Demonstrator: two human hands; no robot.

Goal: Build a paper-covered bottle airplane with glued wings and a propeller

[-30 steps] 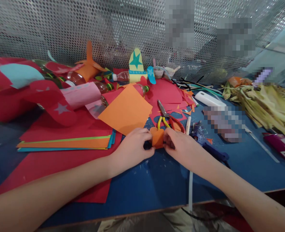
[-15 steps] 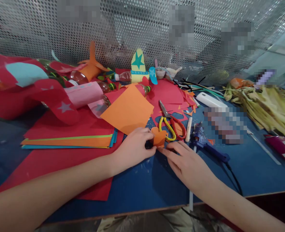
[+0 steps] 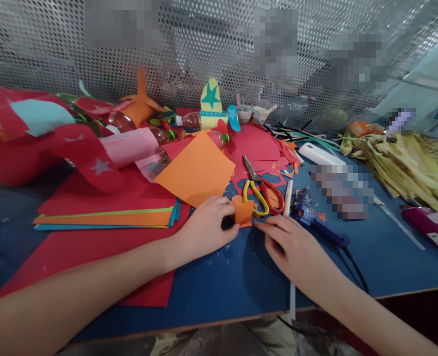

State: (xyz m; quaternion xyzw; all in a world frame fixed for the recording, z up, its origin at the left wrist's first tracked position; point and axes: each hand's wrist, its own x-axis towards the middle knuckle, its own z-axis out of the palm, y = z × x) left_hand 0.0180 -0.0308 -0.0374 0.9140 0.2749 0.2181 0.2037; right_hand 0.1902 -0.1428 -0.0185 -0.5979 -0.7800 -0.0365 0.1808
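My left hand (image 3: pixel 209 225) rests at the front middle of the blue table, thumb and fingers closed on the left edge of a small cut piece of orange paper (image 3: pixel 244 212). Part of that piece is hidden by the fingers. Just right of it is my right hand (image 3: pixel 295 247), fingers loosely stretched out, with nothing visible in it. Scissors (image 3: pixel 255 185) with one yellow and one red handle lie behind the orange piece. Beside my right hand lies a blue glue gun (image 3: pixel 320 225) with a black cord.
An orange sheet (image 3: pixel 198 168) and stacked red paper (image 3: pixel 129 257) lie on the left. Bottles dressed in paper, one with a pink wrap (image 3: pixel 131 146), line the back before a perforated metal screen (image 3: pixel 189 44). Dried corn husks (image 3: pixel 400 163) and a magenta object (image 3: pixel 424 225) are at the right.
My right hand has drawn back slightly to the right, its fingertips leaving the edge of the orange paper. My left hand keeps its place. The view has shifted a little.
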